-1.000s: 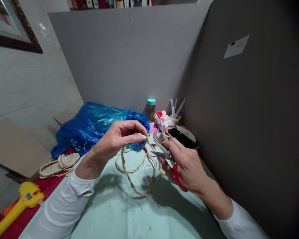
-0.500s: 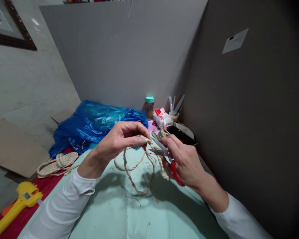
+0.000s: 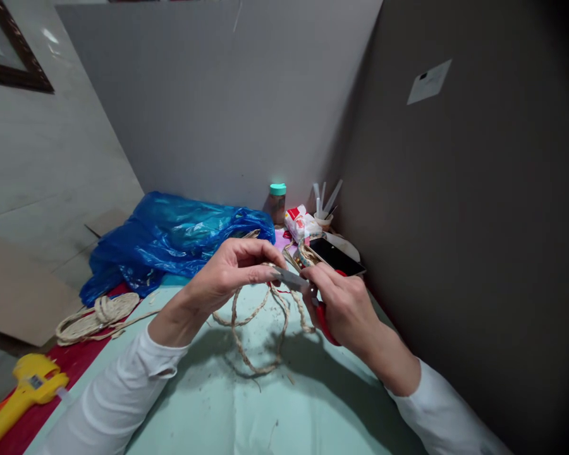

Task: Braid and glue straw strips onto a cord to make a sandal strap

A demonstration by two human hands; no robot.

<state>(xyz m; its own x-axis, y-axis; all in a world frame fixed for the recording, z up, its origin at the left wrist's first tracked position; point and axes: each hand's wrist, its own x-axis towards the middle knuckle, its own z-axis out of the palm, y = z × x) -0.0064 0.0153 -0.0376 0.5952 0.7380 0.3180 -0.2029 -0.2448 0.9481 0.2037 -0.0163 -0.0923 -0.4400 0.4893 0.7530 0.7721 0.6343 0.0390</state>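
A braided straw cord (image 3: 243,344) is pinched between the thumb and fingers of my left hand (image 3: 232,265), its loops hanging down over the table. My right hand (image 3: 344,300) is closed around red-handled scissors (image 3: 291,279). The scissor blades lie together, with their tips at my left fingertips. A bit of red thread shows on the cord just below the blades. The part of the cord inside my left fingers is hidden.
A pale green sheet (image 3: 194,404) covers the table. At the left lie a coil of braided cord (image 3: 107,313) and a yellow glue gun (image 3: 31,385). Behind are a blue plastic bag (image 3: 180,234), a jar (image 3: 277,203), a tissue pack (image 3: 301,222) and a phone (image 3: 336,255).
The scissor blades have gone from spread around the cord to closed, with their tips now at my left fingertips. The whole view has shifted slightly.
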